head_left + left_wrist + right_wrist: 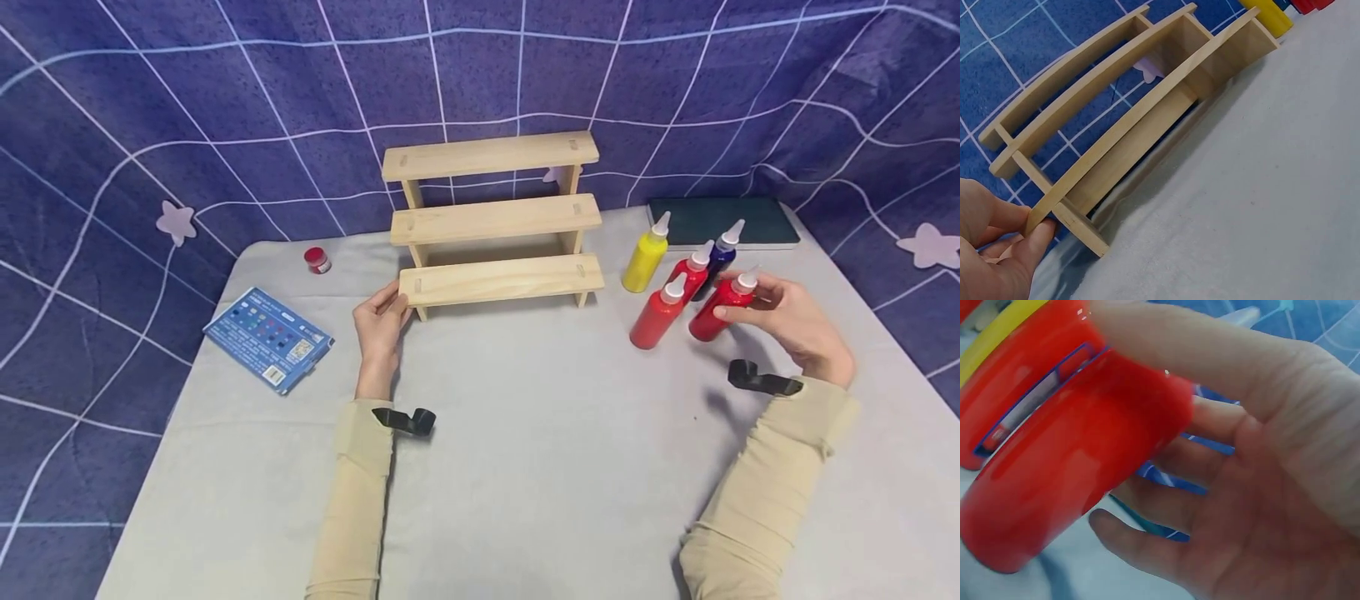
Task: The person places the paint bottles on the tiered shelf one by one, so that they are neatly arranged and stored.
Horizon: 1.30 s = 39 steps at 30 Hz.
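My left hand (379,325) pinches the left end of the lowest step of a three-tier wooden shelf (501,280). In the left wrist view the thumb and fingers (1040,240) meet that step's corner. At the right, my right hand (798,321) holds a red squeeze bottle (714,315) with a white nozzle, thumb in front and fingers behind. The right wrist view shows this red bottle (1079,456) close up, tilted; its nozzle end is partly hidden by the thumb. Beside it stand two more red bottles (654,321), a yellow bottle (645,260) and a dark blue bottle (722,260).
A small red-lidded jar (317,260) and a blue printed box (268,340) lie left of the shelf. Behind the bottles lies a dark green flat book-like thing (723,221). A blue gridded cloth (480,75) hangs behind the pale-covered table (525,450).
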{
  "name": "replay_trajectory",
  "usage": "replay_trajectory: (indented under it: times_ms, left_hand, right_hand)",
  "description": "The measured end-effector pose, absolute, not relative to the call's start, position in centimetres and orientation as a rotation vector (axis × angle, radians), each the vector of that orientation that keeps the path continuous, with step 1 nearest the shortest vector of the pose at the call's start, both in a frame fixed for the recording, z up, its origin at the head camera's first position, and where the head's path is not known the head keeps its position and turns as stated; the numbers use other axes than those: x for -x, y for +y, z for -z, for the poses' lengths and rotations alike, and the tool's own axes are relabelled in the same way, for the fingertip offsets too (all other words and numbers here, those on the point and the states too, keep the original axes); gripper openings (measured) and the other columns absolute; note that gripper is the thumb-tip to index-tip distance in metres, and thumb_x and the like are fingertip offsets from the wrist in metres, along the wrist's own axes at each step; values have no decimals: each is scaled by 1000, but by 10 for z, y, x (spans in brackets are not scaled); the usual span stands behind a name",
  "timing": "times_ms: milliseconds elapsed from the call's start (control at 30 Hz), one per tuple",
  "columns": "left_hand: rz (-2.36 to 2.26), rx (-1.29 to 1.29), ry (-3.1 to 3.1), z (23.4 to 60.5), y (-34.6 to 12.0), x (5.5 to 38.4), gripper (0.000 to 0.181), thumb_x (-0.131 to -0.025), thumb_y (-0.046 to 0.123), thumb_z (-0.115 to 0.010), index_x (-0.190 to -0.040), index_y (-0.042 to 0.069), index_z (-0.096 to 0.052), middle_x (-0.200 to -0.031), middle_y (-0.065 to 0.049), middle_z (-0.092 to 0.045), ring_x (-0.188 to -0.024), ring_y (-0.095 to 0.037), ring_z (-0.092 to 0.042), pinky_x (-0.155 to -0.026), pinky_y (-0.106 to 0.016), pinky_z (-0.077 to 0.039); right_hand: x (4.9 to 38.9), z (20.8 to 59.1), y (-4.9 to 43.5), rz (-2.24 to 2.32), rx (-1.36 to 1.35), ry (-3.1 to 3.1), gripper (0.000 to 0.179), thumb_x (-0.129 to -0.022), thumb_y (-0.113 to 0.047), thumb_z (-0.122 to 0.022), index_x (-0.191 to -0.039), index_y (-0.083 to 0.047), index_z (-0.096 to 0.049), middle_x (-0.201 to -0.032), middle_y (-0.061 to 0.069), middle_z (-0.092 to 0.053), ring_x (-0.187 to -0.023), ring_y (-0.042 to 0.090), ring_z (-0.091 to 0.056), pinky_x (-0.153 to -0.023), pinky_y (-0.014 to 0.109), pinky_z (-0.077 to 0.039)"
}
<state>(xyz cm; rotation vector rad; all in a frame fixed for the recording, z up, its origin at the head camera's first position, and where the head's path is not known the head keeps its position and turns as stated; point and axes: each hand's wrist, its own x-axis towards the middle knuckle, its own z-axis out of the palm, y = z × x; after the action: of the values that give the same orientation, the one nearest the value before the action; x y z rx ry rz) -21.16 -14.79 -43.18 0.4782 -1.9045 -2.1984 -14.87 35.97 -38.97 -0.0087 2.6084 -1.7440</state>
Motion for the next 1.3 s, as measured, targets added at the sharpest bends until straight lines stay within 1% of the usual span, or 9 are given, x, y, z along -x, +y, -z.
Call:
replay_trajectory:
  times_ms: [67,133,233,333,567,800,933,1133,1300]
  left_hand:
    - [2194,-481,-1906,432,-147,212,37,-95,-4,-57,-131,-5,-57,-128,-26,-58,-116,-28,-61,-90,-21,-56]
    - [2187,-489,-1908,433,-147,212,37,-94,-4,-57,-131,-4,-57,-128,-26,-58,-115,-27,-62,-90,-22,-57]
    - [2176,-499,-1922,434,-146,212,37,-94,-3,-57,-131,-3,-57,-128,-24,-59,-113,-25,-62,-90,-22,-57]
    - [2178,-501,-1924,433,-146,212,37,-94,-2,-58,-131,-3,-58,-128,-24,-59,-113,-25,-62,-90,-22,-57]
    - [2193,-494,-1910,433,-147,212,37,-95,-3,-57,-132,-3,-57,-128,-25,-58,-116,-27,-61,-92,-23,-56]
    - [2199,-489,-1894,432,-148,213,37,-95,-3,-57,-132,-4,-57,-127,-24,-58,-114,-27,-62,-91,-22,-56]
    - [2198,-484,-1895,433,-148,213,37,-95,-4,-57,-132,-5,-56,-127,-25,-58,-115,-28,-61,-91,-22,-56]
    - [2201,-487,-1892,433,-148,214,37,-94,-4,-57,-132,-5,-56,-127,-25,-58,-115,-27,-61,-92,-22,-56]
    - [2197,-492,-1889,433,-148,214,37,-94,-4,-58,-131,-5,-57,-126,-25,-58,-114,-27,-61,-92,-23,-56]
  right_hand:
    - [149,395,361,1790,5,2528,40,-86,-1,-72,-124,-10,-64,-93,-16,-71,-86,2,-65,-79,9,-49]
    - [149,401,362,1914,-10,2413,34,-86,5,-69,-116,-13,-69,-92,-12,-73,-85,3,-66,-77,10,-53]
    - [149,409,363,2110,-45,2230,36,-86,12,-66,-105,-17,-74,-91,-7,-74,-83,6,-67,-75,12,-57]
    - [150,413,364,2185,-60,2173,35,-87,11,-65,-100,-20,-75,-90,-8,-74,-81,5,-67,-73,11,-56]
    - [151,408,358,2397,-11,2126,36,-85,16,-63,-101,-13,-76,-88,-5,-75,-79,6,-69,-70,13,-57]
    - [145,386,354,2501,109,2113,40,-82,24,-59,-104,-5,-75,-90,-1,-76,-80,8,-70,-70,14,-57]
    - [141,374,351,2472,125,2120,39,-82,23,-60,-106,-4,-74,-92,-1,-75,-82,8,-70,-72,14,-57]
    - [136,359,346,2313,101,2248,36,-82,18,-65,-105,-8,-75,-92,-5,-75,-81,6,-68,-73,11,-55]
    - [133,347,338,2296,208,2237,38,-82,21,-63,-112,-1,-72,-98,-1,-75,-85,8,-69,-77,12,-55]
